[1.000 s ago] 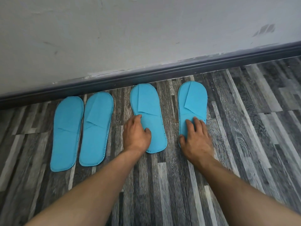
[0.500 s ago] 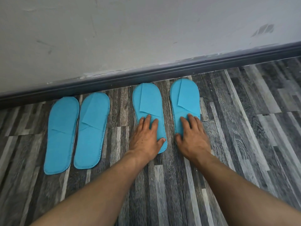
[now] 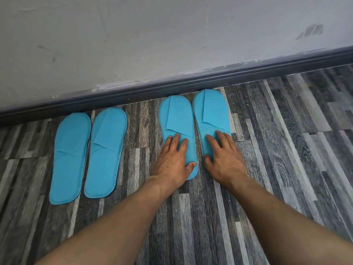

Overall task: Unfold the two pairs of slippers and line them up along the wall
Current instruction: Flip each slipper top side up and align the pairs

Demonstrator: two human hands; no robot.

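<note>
Two pairs of flat blue slippers lie on the floor with toes toward the wall. The left pair, a slipper [image 3: 69,157] and its mate [image 3: 106,152], lies untouched side by side. In the right pair, my left hand [image 3: 172,160] rests flat with fingers spread on the heel half of one slipper [image 3: 176,119]. My right hand [image 3: 222,155] presses flat on the heel half of the other slipper [image 3: 211,109], whose toe touches the baseboard. These two slippers lie close together, almost touching.
A dark grey baseboard [image 3: 248,73] runs along a white scuffed wall [image 3: 152,39]. The floor [image 3: 286,150] is grey striped wood-look planking, with bare floor between the pairs and to the right.
Both hands have slid the right pair together: the gap between those two slippers has closed, and they now sit nearer the baseboard. The left pair has not moved.
</note>
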